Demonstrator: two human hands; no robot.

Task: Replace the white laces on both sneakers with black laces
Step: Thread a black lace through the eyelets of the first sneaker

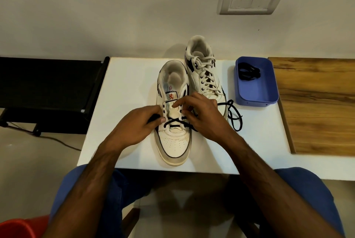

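While crossing through only the lowest eyelets, sitting on the near sneaker, toe toward the table's near edge: black lace, loose end trailing right in a loop. Pinching one end at the left eyelet row, probably feeding it up: left hand. Pinching at the right row, likely steadying the flap: right hand. Waiting farther right, keeping its white laces: far sneaker. Holding the spare black lace within reach: blue tray on the white table.
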